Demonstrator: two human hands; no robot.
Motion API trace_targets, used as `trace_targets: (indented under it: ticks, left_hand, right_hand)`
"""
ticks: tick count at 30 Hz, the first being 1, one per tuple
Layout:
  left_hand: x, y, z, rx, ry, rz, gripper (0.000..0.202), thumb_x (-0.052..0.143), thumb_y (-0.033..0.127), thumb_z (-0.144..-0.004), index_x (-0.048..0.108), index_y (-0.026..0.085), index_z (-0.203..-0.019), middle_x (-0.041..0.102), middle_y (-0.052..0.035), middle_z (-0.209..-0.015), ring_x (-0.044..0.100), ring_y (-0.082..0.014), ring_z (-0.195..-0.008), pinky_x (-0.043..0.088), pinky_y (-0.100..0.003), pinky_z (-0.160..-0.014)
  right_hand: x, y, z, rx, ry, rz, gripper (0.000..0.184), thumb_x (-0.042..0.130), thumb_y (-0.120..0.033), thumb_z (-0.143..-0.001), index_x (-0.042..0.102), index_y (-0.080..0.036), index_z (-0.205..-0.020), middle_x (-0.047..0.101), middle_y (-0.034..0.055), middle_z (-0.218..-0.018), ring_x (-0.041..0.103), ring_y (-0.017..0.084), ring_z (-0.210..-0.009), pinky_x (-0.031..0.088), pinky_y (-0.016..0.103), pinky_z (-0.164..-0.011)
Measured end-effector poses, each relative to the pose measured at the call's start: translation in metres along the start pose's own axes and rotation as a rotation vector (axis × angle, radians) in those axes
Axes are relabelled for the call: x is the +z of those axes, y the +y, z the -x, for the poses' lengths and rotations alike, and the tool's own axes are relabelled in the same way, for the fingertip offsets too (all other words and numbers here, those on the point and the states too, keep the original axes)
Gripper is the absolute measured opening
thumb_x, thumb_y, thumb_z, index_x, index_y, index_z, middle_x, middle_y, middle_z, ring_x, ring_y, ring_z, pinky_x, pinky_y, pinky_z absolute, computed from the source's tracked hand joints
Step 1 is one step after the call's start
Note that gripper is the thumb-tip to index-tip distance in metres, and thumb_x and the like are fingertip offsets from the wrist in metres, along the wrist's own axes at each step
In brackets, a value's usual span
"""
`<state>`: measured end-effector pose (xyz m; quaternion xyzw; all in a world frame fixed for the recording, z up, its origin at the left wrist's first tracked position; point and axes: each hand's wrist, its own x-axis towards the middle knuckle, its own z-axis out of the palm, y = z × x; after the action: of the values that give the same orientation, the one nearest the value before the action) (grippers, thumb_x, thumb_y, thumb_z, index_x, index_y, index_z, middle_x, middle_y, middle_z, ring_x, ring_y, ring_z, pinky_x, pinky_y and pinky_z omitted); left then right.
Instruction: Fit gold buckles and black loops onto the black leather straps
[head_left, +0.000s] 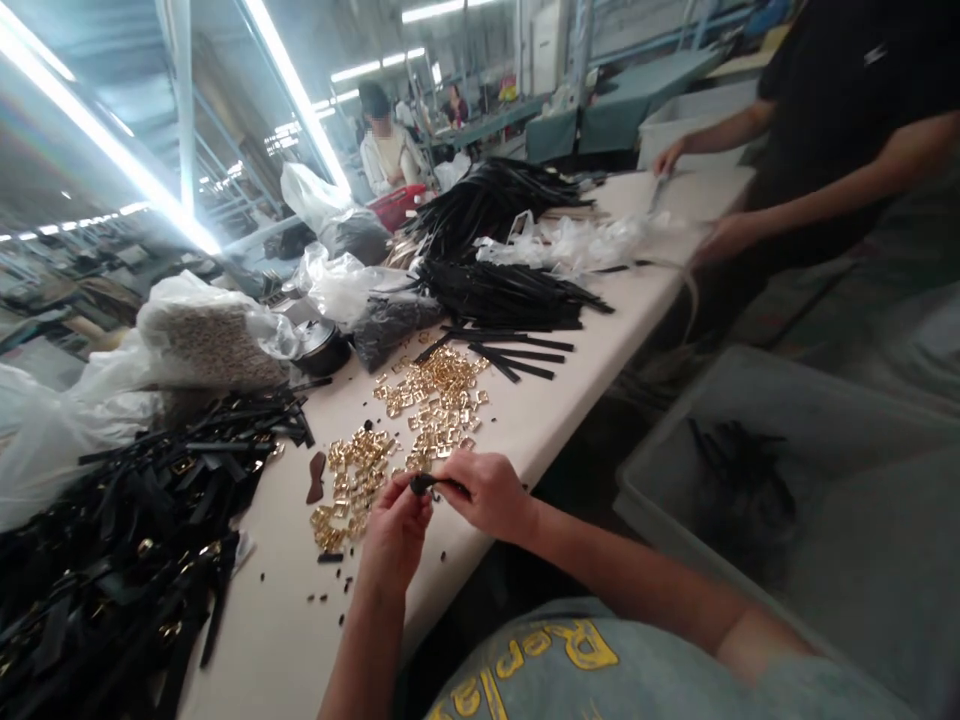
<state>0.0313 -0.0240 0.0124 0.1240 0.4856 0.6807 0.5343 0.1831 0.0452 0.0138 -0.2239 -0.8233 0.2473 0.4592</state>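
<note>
Both my hands meet above the near edge of the table, closed on one short black strap (pixel 422 483). My left hand (pixel 399 520) pinches its left end, where the strap looks bent into a loop. My right hand (pixel 487 492) grips the other end, and the tail shows under its fingers. Whether a buckle sits in the loop is too small to tell. Just beyond my hands lies a spread heap of gold metal buckles (pixel 442 385). A brown bow-shaped piece (pixel 316 478) lies to the left of the buckles.
A large pile of black straps with buckles (pixel 112 530) covers the table's left. Farther back are loose black strips (pixel 510 290), plastic bags (pixel 202 330) and a black round tin (pixel 322 347). A co-worker (pixel 847 130) stands at the right. A translucent bin (pixel 750 450) is beside me.
</note>
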Motion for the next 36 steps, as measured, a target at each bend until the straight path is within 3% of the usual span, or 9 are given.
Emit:
trace_targets:
  ticks: [7,12,18,23,27,31,36]
  left_hand:
    - [0.006,-0.005,0.013,-0.031,0.034,0.02,0.039,0.095,0.019,-0.044,0.076,0.016,-0.078,0.071,-0.0023,-0.076,0.061,-0.0051,-0.059,0.052,-0.011,-0.055]
    - [0.003,-0.006,0.022,0.009,0.046,-0.102,0.044,0.094,0.031,-0.047,0.078,0.017,-0.085,0.073,-0.0052,-0.08,0.065,-0.0089,-0.063,0.054,-0.015,-0.059]
    - [-0.008,-0.004,0.031,-0.028,-0.071,-0.262,0.039,0.091,0.039,-0.053,0.079,0.014,-0.081,0.069,-0.0047,-0.069,0.058,-0.0078,-0.056,0.05,-0.016,-0.054]
    - [-0.011,-0.006,0.04,0.013,-0.05,-0.298,0.038,0.09,0.037,-0.056,0.079,0.017,-0.087,0.072,-0.0062,-0.077,0.06,-0.0099,-0.061,0.052,-0.02,-0.06]
    - [-0.013,-0.006,0.043,0.06,-0.036,-0.352,0.039,0.09,0.035,-0.055,0.079,0.016,-0.088,0.073,-0.0083,-0.081,0.06,-0.0123,-0.061,0.053,-0.024,-0.061]
    - [-0.012,-0.007,0.044,0.146,-0.052,-0.402,0.037,0.088,0.034,-0.058,0.078,0.015,-0.088,0.072,-0.0071,-0.078,0.059,-0.0131,-0.06,0.052,-0.025,-0.059]
    - [-0.006,-0.008,0.048,0.198,-0.108,-0.444,0.026,0.083,0.033,-0.065,0.071,0.017,-0.082,0.067,-0.0024,-0.073,0.06,-0.0124,-0.06,0.051,-0.024,-0.06]
  right_hand:
    - [-0.006,-0.004,0.009,-0.07,-0.019,0.134,0.016,0.053,-0.025,-0.095,0.059,-0.019,-0.081,0.059,-0.0002,-0.073,0.055,0.012,-0.066,0.035,0.025,-0.061]
    - [-0.016,-0.007,0.015,-0.116,-0.095,0.219,0.026,0.047,-0.029,-0.099,0.059,-0.019,-0.078,0.058,0.0,-0.071,0.054,0.012,-0.064,0.035,0.025,-0.06]
    - [-0.02,-0.01,0.024,-0.222,-0.195,0.209,0.022,0.044,-0.024,-0.1,0.059,-0.02,-0.084,0.06,-0.0001,-0.074,0.055,0.012,-0.065,0.037,0.025,-0.061]
    - [-0.015,-0.011,0.03,-0.161,-0.245,0.233,0.02,0.046,-0.03,-0.1,0.057,-0.018,-0.088,0.063,0.0018,-0.078,0.059,0.013,-0.067,0.04,0.024,-0.061]
    - [-0.01,-0.012,0.036,-0.07,-0.249,0.141,0.016,0.052,-0.032,-0.097,0.057,-0.019,-0.104,0.069,0.0031,-0.084,0.065,0.015,-0.071,0.045,0.024,-0.064]
    - [-0.008,-0.013,0.045,0.009,-0.214,0.009,0.028,0.053,-0.025,-0.095,0.051,-0.019,-0.122,0.074,0.0052,-0.095,0.071,0.018,-0.081,0.05,0.026,-0.071]
    - [-0.012,-0.014,0.049,0.06,-0.197,0.041,0.038,0.05,-0.025,-0.097,0.046,-0.017,-0.134,0.075,0.0073,-0.095,0.072,0.02,-0.079,0.051,0.027,-0.069]
